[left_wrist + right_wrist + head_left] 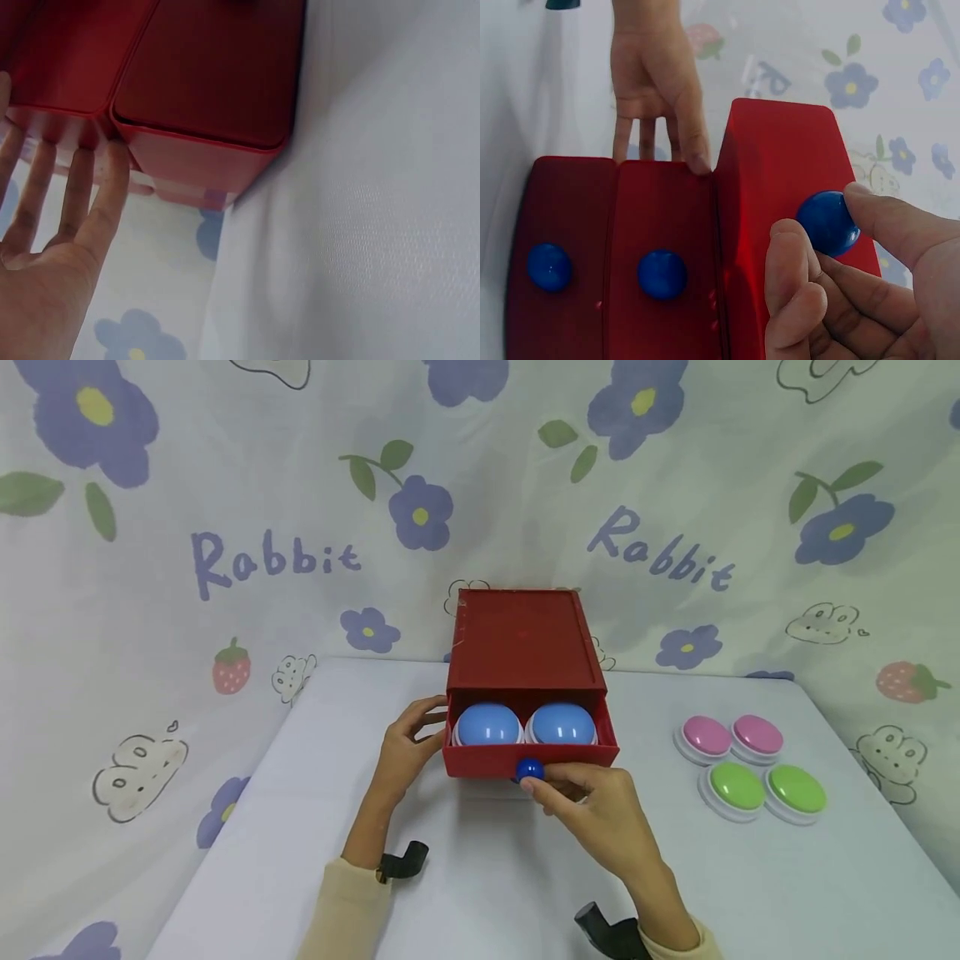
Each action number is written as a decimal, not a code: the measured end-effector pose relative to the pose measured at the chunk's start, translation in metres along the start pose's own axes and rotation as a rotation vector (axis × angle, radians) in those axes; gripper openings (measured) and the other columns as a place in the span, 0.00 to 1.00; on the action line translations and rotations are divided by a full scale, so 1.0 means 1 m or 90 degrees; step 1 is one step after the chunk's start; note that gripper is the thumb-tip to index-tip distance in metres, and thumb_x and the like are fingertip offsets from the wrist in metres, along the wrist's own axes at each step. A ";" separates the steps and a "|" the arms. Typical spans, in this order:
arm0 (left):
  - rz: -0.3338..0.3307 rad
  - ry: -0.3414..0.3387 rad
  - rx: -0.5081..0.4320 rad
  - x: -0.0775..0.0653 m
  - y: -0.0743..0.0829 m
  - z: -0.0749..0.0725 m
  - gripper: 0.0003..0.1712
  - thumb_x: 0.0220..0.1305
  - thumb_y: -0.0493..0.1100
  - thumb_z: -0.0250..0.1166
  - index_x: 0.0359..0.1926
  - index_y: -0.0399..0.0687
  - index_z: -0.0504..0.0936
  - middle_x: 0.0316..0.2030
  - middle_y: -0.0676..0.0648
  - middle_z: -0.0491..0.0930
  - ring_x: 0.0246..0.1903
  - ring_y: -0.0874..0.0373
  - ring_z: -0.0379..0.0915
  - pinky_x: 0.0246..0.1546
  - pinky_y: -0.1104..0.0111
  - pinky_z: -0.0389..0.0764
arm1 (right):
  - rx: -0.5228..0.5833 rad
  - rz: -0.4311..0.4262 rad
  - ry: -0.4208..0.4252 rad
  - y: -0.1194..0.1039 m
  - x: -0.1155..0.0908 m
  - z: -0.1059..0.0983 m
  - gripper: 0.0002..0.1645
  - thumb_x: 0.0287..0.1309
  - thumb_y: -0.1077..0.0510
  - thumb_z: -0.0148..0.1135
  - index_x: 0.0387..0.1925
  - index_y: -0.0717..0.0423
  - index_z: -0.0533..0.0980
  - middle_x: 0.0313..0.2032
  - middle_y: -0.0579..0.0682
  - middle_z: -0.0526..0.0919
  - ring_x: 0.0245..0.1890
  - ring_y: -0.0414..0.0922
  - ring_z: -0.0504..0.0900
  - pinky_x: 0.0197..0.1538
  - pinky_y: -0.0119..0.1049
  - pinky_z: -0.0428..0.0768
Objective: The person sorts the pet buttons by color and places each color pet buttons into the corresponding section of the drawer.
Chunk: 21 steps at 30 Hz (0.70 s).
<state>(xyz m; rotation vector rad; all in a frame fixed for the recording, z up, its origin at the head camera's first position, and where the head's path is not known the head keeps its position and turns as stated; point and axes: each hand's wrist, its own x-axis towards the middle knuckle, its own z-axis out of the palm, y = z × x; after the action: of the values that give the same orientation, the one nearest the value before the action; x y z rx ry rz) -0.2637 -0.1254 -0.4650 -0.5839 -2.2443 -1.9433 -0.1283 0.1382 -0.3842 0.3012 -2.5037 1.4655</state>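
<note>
A red drawer box (521,643) has its top drawer (487,762) pulled out. Two blue domes with white rims, a left dome (488,724) and a right dome (562,724), sit side by side inside. My right hand (600,810) pinches the drawer's round blue knob (828,223) between thumb and fingers. With fingers extended, my left hand (405,747) touches the box's left side; in the left wrist view its fingertips (118,154) lie along the side wall. Two lower drawers, each with a blue knob (662,274), are closed in the right wrist view.
Right of the box on the white table (750,893) lie two pink domes (706,736) and two green domes (737,786), all white-rimmed. Behind the box hangs a printed cloth (517,518) with flowers and rabbits. Dark wrist mounts (405,860) sit on both wrists.
</note>
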 end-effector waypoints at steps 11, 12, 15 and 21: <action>-0.007 -0.002 -0.006 0.000 0.002 -0.002 0.27 0.66 0.42 0.69 0.65 0.54 0.77 0.62 0.52 0.74 0.59 0.51 0.73 0.52 0.67 0.81 | 0.013 -0.035 0.023 0.008 0.008 0.004 0.11 0.57 0.47 0.74 0.35 0.49 0.87 0.25 0.35 0.85 0.24 0.36 0.82 0.26 0.34 0.81; -0.006 -0.002 -0.008 0.000 0.002 -0.001 0.27 0.66 0.42 0.69 0.65 0.55 0.77 0.62 0.52 0.74 0.59 0.51 0.74 0.52 0.66 0.81 | 0.014 -0.041 0.026 0.009 0.009 0.004 0.11 0.57 0.47 0.74 0.35 0.49 0.87 0.25 0.35 0.85 0.24 0.36 0.82 0.26 0.34 0.81; -0.006 -0.003 -0.014 0.000 0.003 0.000 0.27 0.66 0.42 0.69 0.65 0.54 0.77 0.62 0.52 0.74 0.58 0.52 0.74 0.52 0.66 0.81 | 0.013 -0.047 0.030 0.010 0.011 0.004 0.11 0.57 0.48 0.74 0.35 0.50 0.87 0.25 0.35 0.85 0.24 0.36 0.82 0.25 0.34 0.81; -0.023 -0.002 -0.013 0.001 0.004 0.001 0.28 0.65 0.37 0.69 0.66 0.50 0.76 0.62 0.51 0.73 0.59 0.52 0.74 0.53 0.67 0.81 | 0.010 -0.037 0.035 0.012 0.014 0.004 0.11 0.56 0.48 0.75 0.35 0.50 0.87 0.25 0.35 0.84 0.24 0.36 0.82 0.26 0.34 0.81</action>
<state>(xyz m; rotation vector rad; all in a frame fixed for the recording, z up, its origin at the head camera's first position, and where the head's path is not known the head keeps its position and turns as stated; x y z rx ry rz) -0.2636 -0.1239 -0.4614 -0.5533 -2.2556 -1.9861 -0.1455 0.1394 -0.3925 0.3286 -2.4217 1.4519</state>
